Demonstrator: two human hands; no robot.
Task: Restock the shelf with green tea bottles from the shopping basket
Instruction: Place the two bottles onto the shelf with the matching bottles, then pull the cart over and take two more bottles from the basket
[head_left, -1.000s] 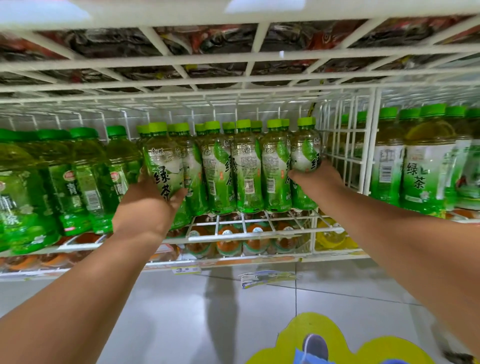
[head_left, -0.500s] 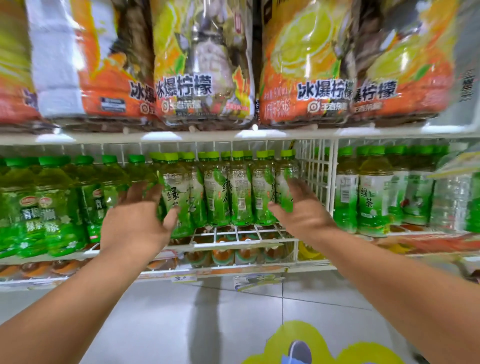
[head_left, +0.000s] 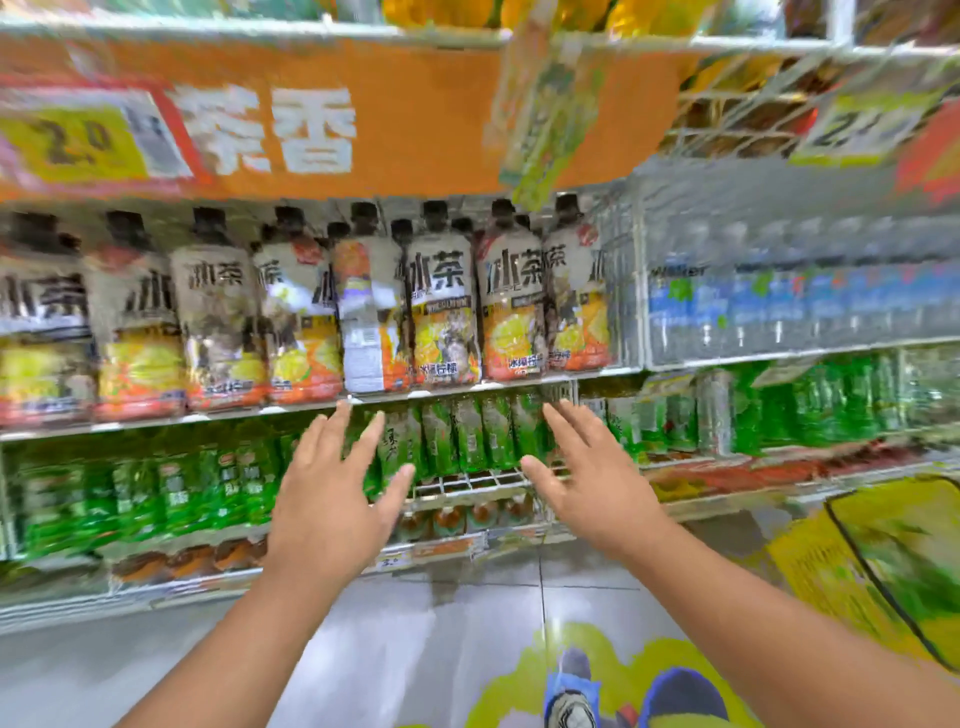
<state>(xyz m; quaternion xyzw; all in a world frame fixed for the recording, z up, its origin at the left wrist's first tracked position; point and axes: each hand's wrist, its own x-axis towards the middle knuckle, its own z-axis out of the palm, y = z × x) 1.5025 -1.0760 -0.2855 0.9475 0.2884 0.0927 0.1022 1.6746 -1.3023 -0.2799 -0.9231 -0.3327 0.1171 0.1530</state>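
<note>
A row of green tea bottles (head_left: 470, 436) stands on the white wire shelf (head_left: 467, 480) in the middle of the view, blurred by motion. My left hand (head_left: 337, 493) hovers in front of the left end of that row, fingers spread, holding nothing. My right hand (head_left: 587, 478) hovers at the right end of the row, also spread and empty. Both hands are apart from the bottles. At the right edge a yellow-green shape with a dark rim (head_left: 893, 566) shows; I cannot tell whether it is the shopping basket.
Above the tea stands a shelf of iced tea bottles with black caps (head_left: 441, 306), topped by an orange banner (head_left: 291, 130). Water bottles (head_left: 779, 312) fill the upper right. More green bottles (head_left: 156, 493) line the left. Grey floor tiles and my shoes (head_left: 571, 691) lie below.
Both hands have let go of the bottles on the shelf and pulled back, fingers spread. My view has tilted up and moved away, bringing higher shelves into sight.
</note>
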